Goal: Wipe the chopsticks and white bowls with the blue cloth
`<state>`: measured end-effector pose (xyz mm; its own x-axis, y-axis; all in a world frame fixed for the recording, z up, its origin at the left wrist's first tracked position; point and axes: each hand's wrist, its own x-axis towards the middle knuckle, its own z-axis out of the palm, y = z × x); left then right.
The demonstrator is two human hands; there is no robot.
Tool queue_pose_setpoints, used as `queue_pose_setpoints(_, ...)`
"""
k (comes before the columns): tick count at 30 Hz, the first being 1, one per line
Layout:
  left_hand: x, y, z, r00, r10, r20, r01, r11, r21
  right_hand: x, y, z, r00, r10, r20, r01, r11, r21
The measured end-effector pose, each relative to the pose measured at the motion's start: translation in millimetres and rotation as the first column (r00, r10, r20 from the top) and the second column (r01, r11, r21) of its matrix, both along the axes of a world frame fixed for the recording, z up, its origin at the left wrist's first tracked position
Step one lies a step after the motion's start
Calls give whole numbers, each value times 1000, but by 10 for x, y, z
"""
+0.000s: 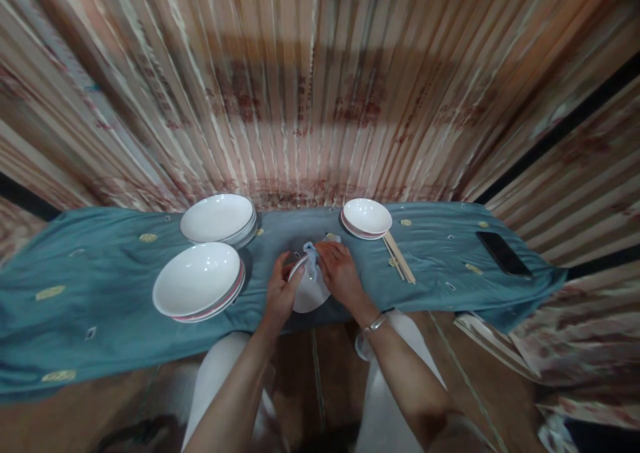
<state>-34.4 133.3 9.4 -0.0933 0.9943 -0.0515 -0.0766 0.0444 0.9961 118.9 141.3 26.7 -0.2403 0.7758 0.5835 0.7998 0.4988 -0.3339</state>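
Observation:
A white bowl [309,298] is tilted up between my hands in front of me, over the near part of the table. My left hand [281,287] grips its left rim, thumb on the inner side. Bunched at the bowl's upper edge is a light blue cloth [311,259], pinched in my right hand [340,271] against the rim. My right fingers partly hide the cloth and that side of the bowl. A bracelet [376,322] circles my right wrist.
A teal patterned cloth [115,286] covers the table. Stacked white bowls [197,279] and stacked plates [217,219] stand at left. Small stacked bowls [367,215] and chopsticks [400,259] lie right of centre, a black phone [503,253] farther right. Curtains [310,93] hang behind.

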Motion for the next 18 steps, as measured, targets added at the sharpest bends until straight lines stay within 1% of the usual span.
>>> queue_pose_setpoints(3, 31, -1, -31, 993, 44, 112, -39, 998, -42, 82, 67, -111, 993, -49, -103, 42, 997, -71)
queue_pose_setpoints(5, 23, 1, -41, 985, 72, 159, -62, 996, -67, 124, 96, -186, 982, -98, -161, 73, 986, -151)
queue_pose_setpoints(7, -3, 15, -46, 975, 121, 186, -106, 990, -91, 152, 118, -254, 964, -173, -200, 115, 956, -270)
queue_pose_setpoints(9, -39, 44, -50, 964, 184, 189, -166, 980, -106, 162, 138, -315, 939, -252, -233, 142, 903, -405)
queue_pose_setpoints(11, -74, 79, -51, 951, 248, 182, -232, 967, -107, 152, 154, -370, 901, -312, -301, 113, 840, -531)
queue_pose_setpoints(13, -103, 109, -45, 939, 285, 191, -271, 957, -100, 120, 161, -420, 856, -348, -382, 48, 789, -612)
queue_pose_setpoints(17, -148, 135, -27, 929, 299, 220, -287, 954, -85, 5, 116, -481, 804, -366, -468, -59, 735, -676)
queue_pose_setpoints(18, -159, 137, -26, 928, 302, 217, -290, 953, -86, -30, 93, -482, 764, -384, -518, -113, 712, -694)
